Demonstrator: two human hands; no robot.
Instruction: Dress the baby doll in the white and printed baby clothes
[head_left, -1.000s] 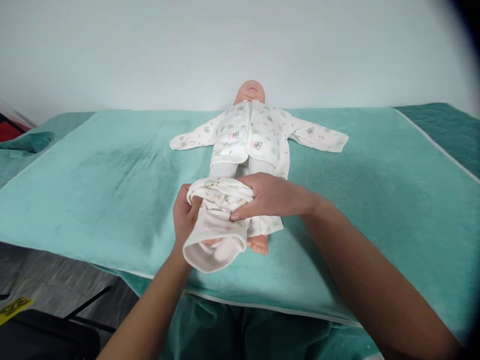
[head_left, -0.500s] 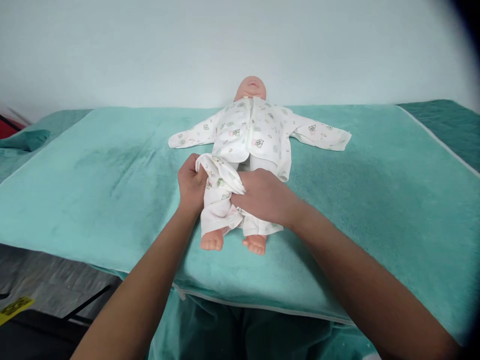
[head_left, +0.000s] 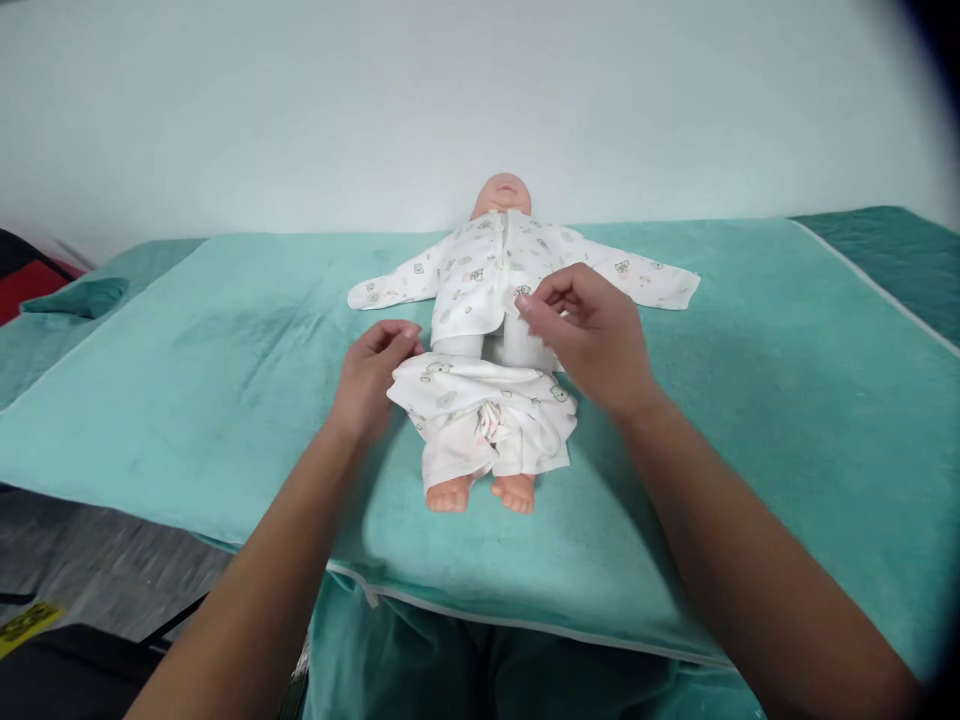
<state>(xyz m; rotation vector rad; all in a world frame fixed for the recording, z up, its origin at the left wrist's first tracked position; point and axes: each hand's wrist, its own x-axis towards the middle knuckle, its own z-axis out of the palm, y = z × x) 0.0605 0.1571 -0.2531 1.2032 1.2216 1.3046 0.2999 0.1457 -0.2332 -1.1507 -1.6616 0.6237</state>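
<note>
A baby doll [head_left: 501, 192] lies on its back on a teal towel [head_left: 225, 380], head away from me and bare feet [head_left: 480, 493] near me. It wears a white printed top [head_left: 487, 275]. Matching white trousers [head_left: 484, 415] sit bunched over its lower legs, leaving the pale thighs showing. My left hand [head_left: 373, 378] rests at the left edge of the waistband, its fingers loosely bent and apart with nothing in them. My right hand [head_left: 592, 335] hovers over the doll's right hip with thumb and fingers pinched at the top's hem. I cannot see whether cloth is between them.
The towel covers a padded table whose front edge [head_left: 525, 625] runs just in front of me. A pale wall [head_left: 480, 100] stands right behind the doll's head. A folded teal cloth [head_left: 75, 297] lies far left, and dark floor [head_left: 90, 570] shows at lower left.
Both hands have let go of the bunched trousers, which now lie flatter over both legs. My right hand rose toward the top's hem and my left hand opened beside the waistband.
</note>
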